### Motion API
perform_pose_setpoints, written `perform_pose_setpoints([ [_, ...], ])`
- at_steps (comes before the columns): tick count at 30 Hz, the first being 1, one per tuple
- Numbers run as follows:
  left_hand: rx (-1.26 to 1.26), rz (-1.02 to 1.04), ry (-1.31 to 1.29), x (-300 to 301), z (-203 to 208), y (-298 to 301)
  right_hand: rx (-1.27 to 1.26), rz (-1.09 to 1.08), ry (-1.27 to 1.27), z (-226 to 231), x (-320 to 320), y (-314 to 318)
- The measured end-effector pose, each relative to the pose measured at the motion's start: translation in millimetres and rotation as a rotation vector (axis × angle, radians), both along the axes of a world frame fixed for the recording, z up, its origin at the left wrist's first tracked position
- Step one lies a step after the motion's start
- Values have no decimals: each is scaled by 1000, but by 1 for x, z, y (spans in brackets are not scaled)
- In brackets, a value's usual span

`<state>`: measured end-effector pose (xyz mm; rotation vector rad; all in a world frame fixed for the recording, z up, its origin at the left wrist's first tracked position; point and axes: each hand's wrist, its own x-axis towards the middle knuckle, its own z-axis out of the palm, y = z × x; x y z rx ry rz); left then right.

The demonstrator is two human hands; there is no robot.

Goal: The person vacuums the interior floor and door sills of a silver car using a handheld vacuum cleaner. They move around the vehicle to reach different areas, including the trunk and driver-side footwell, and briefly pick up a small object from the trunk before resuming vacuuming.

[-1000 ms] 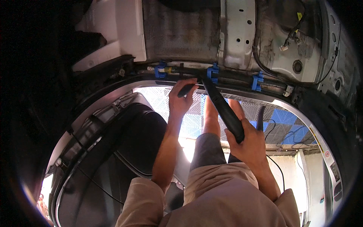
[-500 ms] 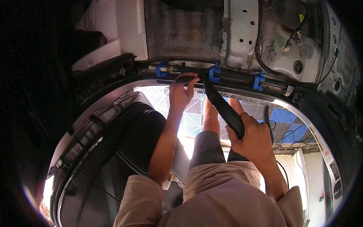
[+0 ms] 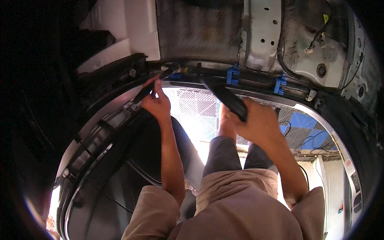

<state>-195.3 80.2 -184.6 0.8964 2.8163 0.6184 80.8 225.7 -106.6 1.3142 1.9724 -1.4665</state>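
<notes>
My left hand (image 3: 157, 103) is closed in a pinch on a thin black strip (image 3: 141, 94) at the door opening's sill, beside the leftmost blue clip. It looks like rubber door seal. Lower and to the right, my right hand (image 3: 260, 120) wraps round the near end of a thicker black strip (image 3: 226, 98). That strip slants up and left toward the sill, its far end blurred. Whether both hands hold one and the same strip, I cannot tell. Along the sill runs a dark wiring harness (image 3: 256, 78), held by blue clips (image 3: 233, 75).
Beyond the sill lies bare car floor with a grey metal crossmember (image 3: 262, 40) and a loose connector (image 3: 309, 50). The open door (image 3: 108, 188) stands to the left. Below the sill are my legs and a grey and blue tiled floor (image 3: 308, 128) with cables on it.
My left hand has moved left along the sill with its black strip, away from the right hand's strip. My right hand has shifted slightly up and left, and its strip lies flatter.
</notes>
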Motion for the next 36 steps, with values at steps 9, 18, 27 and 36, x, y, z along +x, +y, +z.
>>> perform_pose_setpoints([
  [9, 197, -50, -178, 7, 6, 1, -22, -110, 14, -13, -22, -21],
  [18, 79, -502, -400, 57, -28, 39, -51, -163, -38, 35, 91, -23],
  [27, -484, -989, -184, 34, -67, 83, 116, -125, 126, 31, 75, -27],
  [36, -486, -971, -226, 26, -77, 79, 204, -86, 55, 16, 49, -40],
])
